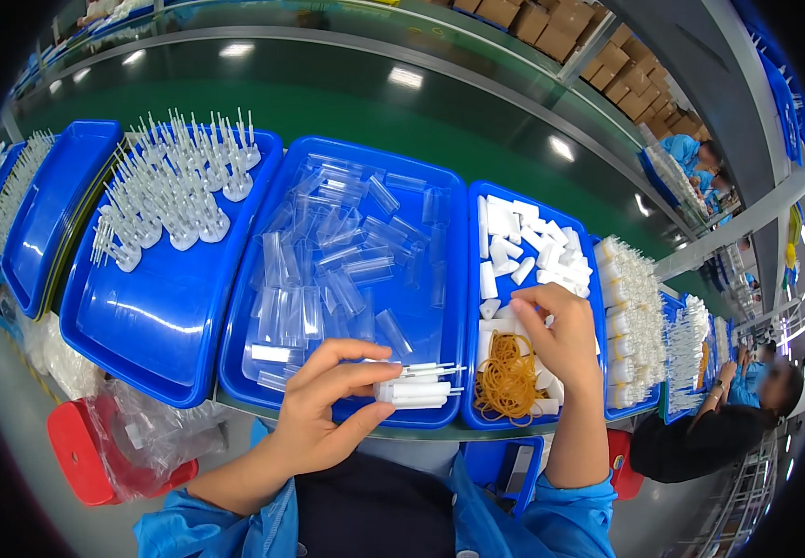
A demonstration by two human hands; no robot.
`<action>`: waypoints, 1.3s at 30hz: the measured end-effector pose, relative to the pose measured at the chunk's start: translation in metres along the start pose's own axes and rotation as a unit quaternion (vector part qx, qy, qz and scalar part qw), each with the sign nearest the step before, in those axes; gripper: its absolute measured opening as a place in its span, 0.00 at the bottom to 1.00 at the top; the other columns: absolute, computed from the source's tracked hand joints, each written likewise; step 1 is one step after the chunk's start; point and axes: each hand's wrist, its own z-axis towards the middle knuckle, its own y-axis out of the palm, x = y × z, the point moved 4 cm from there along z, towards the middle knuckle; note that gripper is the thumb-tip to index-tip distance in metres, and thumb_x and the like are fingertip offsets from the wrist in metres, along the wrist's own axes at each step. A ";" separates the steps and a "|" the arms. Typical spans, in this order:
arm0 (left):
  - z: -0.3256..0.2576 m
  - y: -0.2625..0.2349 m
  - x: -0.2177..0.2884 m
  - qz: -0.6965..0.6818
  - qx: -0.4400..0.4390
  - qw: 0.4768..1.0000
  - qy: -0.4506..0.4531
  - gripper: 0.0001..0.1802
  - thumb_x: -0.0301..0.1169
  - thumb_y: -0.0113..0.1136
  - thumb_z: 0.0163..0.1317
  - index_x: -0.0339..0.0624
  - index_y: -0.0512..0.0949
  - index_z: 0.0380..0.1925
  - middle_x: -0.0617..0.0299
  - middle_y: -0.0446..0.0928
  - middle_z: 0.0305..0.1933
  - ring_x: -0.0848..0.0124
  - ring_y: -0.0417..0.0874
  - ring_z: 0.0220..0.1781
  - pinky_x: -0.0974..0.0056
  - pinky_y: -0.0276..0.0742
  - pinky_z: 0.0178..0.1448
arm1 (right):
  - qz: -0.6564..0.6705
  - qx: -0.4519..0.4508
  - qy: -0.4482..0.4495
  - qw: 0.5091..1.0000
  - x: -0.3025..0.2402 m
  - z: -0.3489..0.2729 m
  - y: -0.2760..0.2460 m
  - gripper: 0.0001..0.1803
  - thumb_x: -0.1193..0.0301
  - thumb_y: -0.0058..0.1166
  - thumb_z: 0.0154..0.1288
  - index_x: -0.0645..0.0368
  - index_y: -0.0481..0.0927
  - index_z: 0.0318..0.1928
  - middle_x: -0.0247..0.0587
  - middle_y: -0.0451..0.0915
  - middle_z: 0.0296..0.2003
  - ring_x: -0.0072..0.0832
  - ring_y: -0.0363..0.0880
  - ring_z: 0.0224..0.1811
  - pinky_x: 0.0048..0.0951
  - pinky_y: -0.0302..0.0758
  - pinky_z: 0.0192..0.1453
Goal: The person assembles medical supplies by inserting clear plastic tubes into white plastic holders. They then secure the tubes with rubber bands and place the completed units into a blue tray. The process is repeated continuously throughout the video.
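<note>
Bundle [418, 386] pinched in left hand [323, 409] (fingers curled); right hand [560, 335] over rubber bands [507, 377].

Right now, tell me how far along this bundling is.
Done: rows of finished white bundles stand packed at the right. In hand: the left hand grips a small bundle of white pieces; the right hand reaches into the tray with rubber bands. Left: many clear tubes and loose white stems fill the blue trays.
</note>
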 end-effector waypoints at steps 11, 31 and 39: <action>0.002 0.003 0.002 -0.005 0.048 0.999 0.006 0.26 0.17 0.66 0.55 0.30 0.74 0.56 0.47 0.71 0.56 0.58 0.78 0.59 0.59 0.84 0.58 | 0.306 0.054 0.114 0.944 0.011 -0.026 -0.016 0.09 0.84 0.59 0.60 0.68 0.82 0.42 0.36 0.82 0.31 0.16 0.79 0.32 0.17 0.74 0.36; -0.004 0.001 -0.002 0.011 0.031 0.999 0.040 0.25 0.16 0.65 0.56 0.27 0.74 0.56 0.45 0.69 0.58 0.56 0.77 0.61 0.58 0.81 0.61 | 0.485 0.016 0.131 0.865 -0.044 -0.058 0.017 0.12 0.84 0.57 0.55 0.73 0.82 0.41 0.48 0.86 0.37 0.29 0.84 0.39 0.44 0.39 0.79; -0.004 0.001 0.000 0.070 0.023 0.996 0.043 0.27 0.17 0.68 0.53 0.28 0.76 0.56 0.46 0.73 0.56 0.58 0.80 0.56 0.61 0.81 0.59 | 0.339 0.010 0.016 0.941 -0.066 -0.054 0.011 0.11 0.83 0.62 0.51 0.66 0.85 0.38 0.44 0.84 0.38 0.30 0.82 0.44 0.53 0.33 0.79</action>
